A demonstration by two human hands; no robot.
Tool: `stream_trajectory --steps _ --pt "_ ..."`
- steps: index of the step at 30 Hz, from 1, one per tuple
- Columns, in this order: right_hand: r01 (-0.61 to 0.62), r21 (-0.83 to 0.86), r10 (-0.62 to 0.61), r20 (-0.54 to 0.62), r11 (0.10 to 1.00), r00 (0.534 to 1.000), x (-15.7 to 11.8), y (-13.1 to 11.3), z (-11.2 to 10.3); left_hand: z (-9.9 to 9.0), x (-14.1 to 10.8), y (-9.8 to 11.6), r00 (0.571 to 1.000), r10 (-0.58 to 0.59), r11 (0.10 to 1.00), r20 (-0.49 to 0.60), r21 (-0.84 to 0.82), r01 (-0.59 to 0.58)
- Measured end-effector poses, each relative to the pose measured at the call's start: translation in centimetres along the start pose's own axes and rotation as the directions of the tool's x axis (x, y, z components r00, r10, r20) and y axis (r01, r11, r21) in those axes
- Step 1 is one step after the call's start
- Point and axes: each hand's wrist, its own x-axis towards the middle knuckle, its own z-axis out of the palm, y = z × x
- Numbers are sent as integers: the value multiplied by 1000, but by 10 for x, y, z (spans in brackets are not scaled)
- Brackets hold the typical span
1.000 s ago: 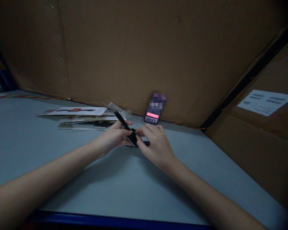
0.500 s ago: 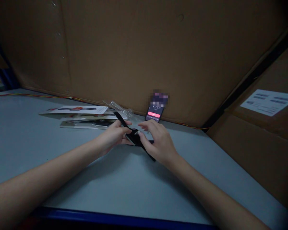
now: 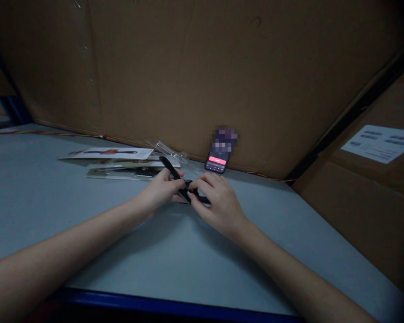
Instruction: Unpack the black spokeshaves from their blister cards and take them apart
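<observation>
Left grip (image 3: 161, 189) is clenched on the black strap (image 3: 169, 165), my fingers pinching it near its middle while its upper end sticks out past my fingers, away from me. Right grip (image 3: 220, 207) is closed on the same strap just beside the left, fingertips (image 3: 192, 196) pressed in where the two grips nearly meet. Whatever sits at that spot is too dark and covered to make out, so I cannot say whether anything there is fastened. From this head view, the strap is held just above the grey worktop (image 3: 70, 215), out of any sleeve. Beyond my left grip lie a printed card (image 3: 109, 153) and a packaged card (image 3: 121, 173), both flat and out of my hands, with a clear plastic sleeve (image 3: 163, 148) just behind the strap's tip. Beyond my right grip, a phone (image 3: 217, 162) leans against the cardboard wall (image 3: 188, 76), its screen lit. Far to the right of both grips, a printed label (image 3: 380, 143) sits on more cardboard.
</observation>
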Motion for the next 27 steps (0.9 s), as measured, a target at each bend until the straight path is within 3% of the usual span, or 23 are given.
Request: stream_trajectory --steps 4,10,15,20,27 --pt "-13 53 15 -41 998 999 0 6 2 0 0 1 1000 -2 1000 8 15 2" --pt "124 87 -122 -26 988 992 -1 12 4 -1 1 1 1000 3 999 11 49 -3" --pt "39 110 -26 -115 993 993 0 9 0 -2 2 -1 1000 14 997 -1 72 -14" --pt "-82 22 83 -27 996 996 1 9 3 0 2 -1 1000 5 998 -23 59 -4" --pt "40 -41 -39 30 998 999 1 1 0 -1 2 -2 999 13 999 -41 47 -12"
